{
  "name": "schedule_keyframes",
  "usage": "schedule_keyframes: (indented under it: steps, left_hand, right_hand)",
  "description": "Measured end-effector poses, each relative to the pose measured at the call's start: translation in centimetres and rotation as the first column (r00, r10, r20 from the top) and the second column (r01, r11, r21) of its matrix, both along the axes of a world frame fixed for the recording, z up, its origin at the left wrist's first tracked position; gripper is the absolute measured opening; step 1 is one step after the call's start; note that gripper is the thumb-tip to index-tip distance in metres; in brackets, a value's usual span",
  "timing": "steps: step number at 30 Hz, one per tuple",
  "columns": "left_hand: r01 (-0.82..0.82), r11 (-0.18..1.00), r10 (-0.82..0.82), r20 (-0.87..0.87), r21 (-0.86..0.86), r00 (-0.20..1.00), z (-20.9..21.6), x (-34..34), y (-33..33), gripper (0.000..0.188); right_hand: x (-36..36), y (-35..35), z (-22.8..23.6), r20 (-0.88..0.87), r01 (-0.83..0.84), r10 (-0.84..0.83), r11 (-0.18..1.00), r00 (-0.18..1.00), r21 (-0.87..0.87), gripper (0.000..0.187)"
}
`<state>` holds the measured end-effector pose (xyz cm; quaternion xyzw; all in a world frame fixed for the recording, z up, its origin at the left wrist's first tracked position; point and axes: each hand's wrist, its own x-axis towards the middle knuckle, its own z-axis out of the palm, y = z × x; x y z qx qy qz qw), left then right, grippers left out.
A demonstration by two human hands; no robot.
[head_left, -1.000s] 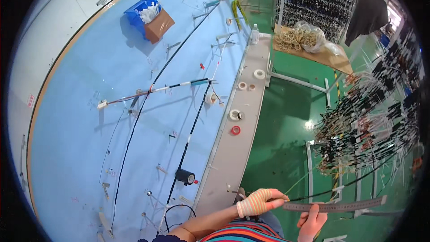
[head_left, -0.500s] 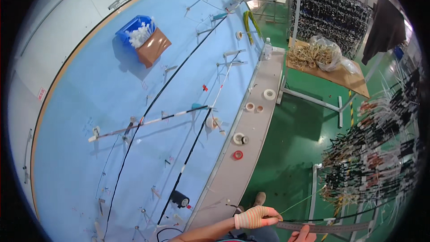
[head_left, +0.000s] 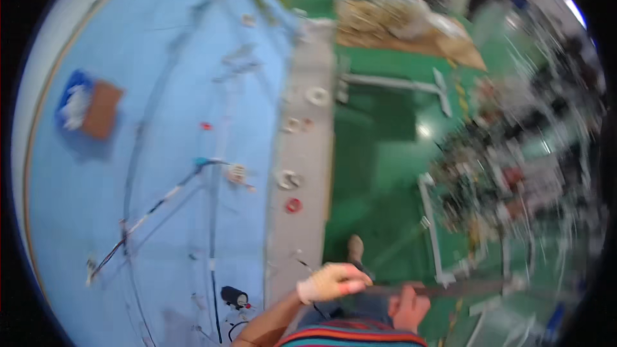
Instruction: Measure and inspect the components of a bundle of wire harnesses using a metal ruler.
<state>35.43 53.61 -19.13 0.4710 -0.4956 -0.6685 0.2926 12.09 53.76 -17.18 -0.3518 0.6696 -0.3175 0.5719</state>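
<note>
Motion blurs much of the picture. My left hand (head_left: pixel 335 282), in a pale striped glove with bare fingertips, is closed in a pinch at the near end of a thin cable, which is smeared here. My right hand (head_left: pixel 409 307) is bare and grips a long steel ruler (head_left: pixel 466 287). The ruler stretches out to the right, its near end close to my left fingertips. A dark cable seems to run along it, but the blur hides where one ends and the other begins. Both hands are in front of my body, beyond the board's edge.
On the left, a blue board (head_left: pixel 173 218) carries dark cable runs, a blue bin (head_left: pixel 76 99) and a black cylinder (head_left: pixel 234 297). Tape rolls, one a red roll (head_left: pixel 293 205), lie along the grey ledge (head_left: pixel 308 154). Hanging wire bundles (head_left: pixel 508 173) crowd the right, with metal stand legs (head_left: pixel 434 231) below.
The view has swung to the right, so the board has shifted left. Both hands, still holding the cable and ruler, appear further left and higher, nearer my body.
</note>
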Motion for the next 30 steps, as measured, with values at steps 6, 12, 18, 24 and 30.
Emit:
schedule_keyframes:
  steps: [6,12,18,24,30]
  left_hand:
    - [-0.128,0.988,0.127,0.018,0.090,0.992,2.0,-0.4,3.3,0.016]
    - [-0.196,0.974,0.195,0.018,0.114,0.981,4.0,-1.2,7.9,0.015]
    - [-0.316,0.946,0.318,-0.029,0.071,0.947,4.7,-2.3,11.0,0.017]
    - [-0.345,0.937,0.347,-0.035,0.063,0.937,4.9,-2.5,12.4,0.017]
    - [-0.348,0.937,0.349,-0.027,0.040,0.937,5.0,-2.5,12.6,0.017]
  right_hand:
    - [1.1,3.8,2.9,0.148,0.005,0.009,0.995,0.989,-0.095,0.016]
    - [1.1,7.2,5.0,0.160,-0.034,0.066,0.980,0.985,-0.196,0.015]
    - [0.5,8.3,6.8,0.050,-0.174,0.200,0.933,0.979,-0.315,0.016]
    - [0.7,8.2,7.6,0.008,-0.162,0.169,0.961,0.986,-0.226,0.030]
    - [0.7,8.2,7.6,0.023,-0.160,0.164,0.978,0.986,-0.130,0.034]
